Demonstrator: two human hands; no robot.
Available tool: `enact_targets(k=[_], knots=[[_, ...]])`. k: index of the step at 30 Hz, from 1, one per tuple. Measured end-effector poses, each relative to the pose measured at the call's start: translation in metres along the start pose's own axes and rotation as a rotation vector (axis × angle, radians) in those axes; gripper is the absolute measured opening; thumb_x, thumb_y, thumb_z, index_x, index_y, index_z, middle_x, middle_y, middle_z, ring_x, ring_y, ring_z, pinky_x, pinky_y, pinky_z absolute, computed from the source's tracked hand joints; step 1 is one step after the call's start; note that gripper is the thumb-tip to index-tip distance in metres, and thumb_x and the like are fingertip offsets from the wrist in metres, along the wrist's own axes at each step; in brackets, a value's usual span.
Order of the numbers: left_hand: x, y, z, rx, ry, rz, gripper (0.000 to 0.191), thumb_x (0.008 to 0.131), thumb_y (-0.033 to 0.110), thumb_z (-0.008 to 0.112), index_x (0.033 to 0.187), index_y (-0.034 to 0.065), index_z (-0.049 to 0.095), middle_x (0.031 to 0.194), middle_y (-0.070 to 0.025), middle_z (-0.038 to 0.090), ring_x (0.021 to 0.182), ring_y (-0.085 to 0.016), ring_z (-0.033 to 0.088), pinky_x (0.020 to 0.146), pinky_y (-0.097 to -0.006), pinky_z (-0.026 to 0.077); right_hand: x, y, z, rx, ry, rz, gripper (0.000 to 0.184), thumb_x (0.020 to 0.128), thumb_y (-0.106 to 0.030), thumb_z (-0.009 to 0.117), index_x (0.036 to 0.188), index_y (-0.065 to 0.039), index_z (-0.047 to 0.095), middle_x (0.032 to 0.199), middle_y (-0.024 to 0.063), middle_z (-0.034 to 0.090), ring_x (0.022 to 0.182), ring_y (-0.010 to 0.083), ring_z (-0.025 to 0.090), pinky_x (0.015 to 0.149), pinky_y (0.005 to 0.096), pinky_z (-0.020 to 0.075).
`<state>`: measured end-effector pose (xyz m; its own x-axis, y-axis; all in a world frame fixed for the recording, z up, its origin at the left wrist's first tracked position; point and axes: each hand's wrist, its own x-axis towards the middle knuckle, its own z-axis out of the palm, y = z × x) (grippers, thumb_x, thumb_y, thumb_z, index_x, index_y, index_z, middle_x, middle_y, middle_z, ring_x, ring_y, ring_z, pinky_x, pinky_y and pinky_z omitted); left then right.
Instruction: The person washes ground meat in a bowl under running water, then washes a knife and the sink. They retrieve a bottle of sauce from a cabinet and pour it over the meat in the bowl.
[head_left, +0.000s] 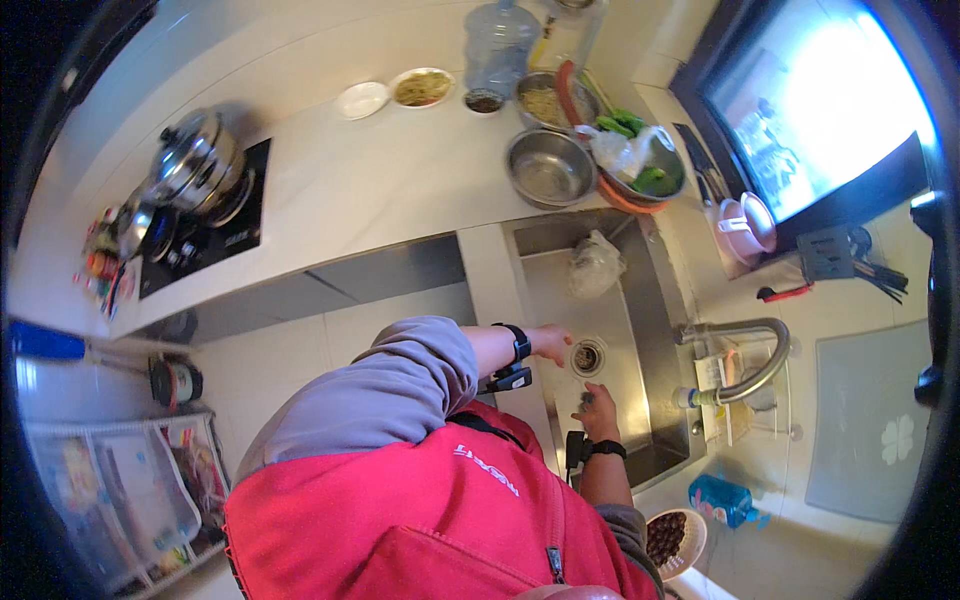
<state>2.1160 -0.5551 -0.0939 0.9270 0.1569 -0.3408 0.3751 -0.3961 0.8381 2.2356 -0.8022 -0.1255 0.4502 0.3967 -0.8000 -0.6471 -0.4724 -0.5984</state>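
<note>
Over the near part of the stainless steel sink (536, 300), my left hand (553, 343) reaches out beside the drain (587, 358), fingers extended and nothing seen in them. My right hand (598, 414) is low in the basin on the nearer side of the drain, fingers bent. A small dark thing (586, 399) shows at its fingertips; blur hides what it is and whether it is gripped. Some dark bits sit in the drain's strainer. Farther along the basin lies a crumpled clear plastic bag (596, 264). Both wrists wear black straps with small devices.
A curved faucet (780, 352) stands along the sink's right side. Beyond the sink are an empty steel bowl (551, 169) and a bowl of green vegetables (664, 169). A basket of dark round fruit (671, 536) and a blue bottle (721, 501) sit nearby. A steamer pot (199, 161) stands far left.
</note>
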Motion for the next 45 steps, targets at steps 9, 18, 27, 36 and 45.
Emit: enact_targets(k=[9, 18, 27, 36, 45], knots=[[-0.197, -0.072, -0.021, 0.015, 0.13, -0.262, 0.092, 0.062, 0.036, 0.082, 0.141, 0.0177, 0.038, 0.145, -0.0244, 0.032, 0.127, -0.035, 0.043, 0.097, -0.0407, 0.043, -0.052, 0.004, -0.001, -1.513, -0.093, -0.576, 0.071, 0.062, -0.013, 0.081, 0.126, -0.001, 0.05, 0.104, 0.0132, 0.063, 0.1, 0.0239, 0.061, 0.091, 0.0333, 0.0475], [-0.486, -0.208, -0.029, -0.436, 0.502, -0.707, 0.065, 0.07, 0.03, 0.079, 0.125, 0.0054, 0.055, 0.11, -0.0148, 0.063, 0.087, -0.024, 0.063, 0.079, -0.0382, 0.052, -0.024, 0.006, 0.096, -1.658, 0.004, -0.908, 0.058, 0.064, -0.01, 0.076, 0.119, -0.005, 0.057, 0.105, 0.0156, 0.065, 0.097, 0.0279, 0.063, 0.083, 0.0388, 0.0498], [-0.822, -0.403, 0.086, -0.798, 0.971, -0.975, 0.09, 0.067, 0.027, 0.078, 0.142, 0.0044, 0.034, 0.138, -0.0232, 0.043, 0.126, -0.037, 0.043, 0.104, -0.0428, 0.037, -0.11, 0.059, 0.401, -0.497, 0.142, -0.303, 0.035, 0.081, -0.025, 0.063, 0.112, -0.01, 0.057, 0.088, 0.0083, 0.053, 0.075, 0.0224, 0.051, 0.065, 0.0378, 0.0455], [-1.009, -0.519, 0.249, -0.069, 0.45, -1.362, 0.03, 0.091, 0.024, 0.046, 0.101, 0.0076, 0.068, 0.107, -0.0136, 0.066, 0.101, -0.032, 0.062, 0.085, -0.0465, 0.05, -0.139, 0.152, 0.71, -0.529, -0.706, -0.17, 0.028, 0.086, -0.012, 0.059, 0.112, -0.007, 0.051, 0.091, 0.0086, 0.055, 0.08, 0.0254, 0.056, 0.073, 0.0412, 0.0506], [-1.064, -0.468, 0.318, -0.174, 0.641, -1.404, 0.017, 0.082, 0.022, 0.058, 0.094, 0.0135, 0.066, 0.098, -0.0088, 0.068, 0.096, -0.028, 0.065, 0.079, -0.0437, 0.053, -0.295, 0.257, 1.039, -1.05, -1.047, -0.057, 0.045, 0.085, -0.008, 0.062, 0.125, 0.002, 0.046, 0.101, 0.0148, 0.061, 0.083, 0.0256, 0.063, 0.075, 0.0345, 0.0533]])
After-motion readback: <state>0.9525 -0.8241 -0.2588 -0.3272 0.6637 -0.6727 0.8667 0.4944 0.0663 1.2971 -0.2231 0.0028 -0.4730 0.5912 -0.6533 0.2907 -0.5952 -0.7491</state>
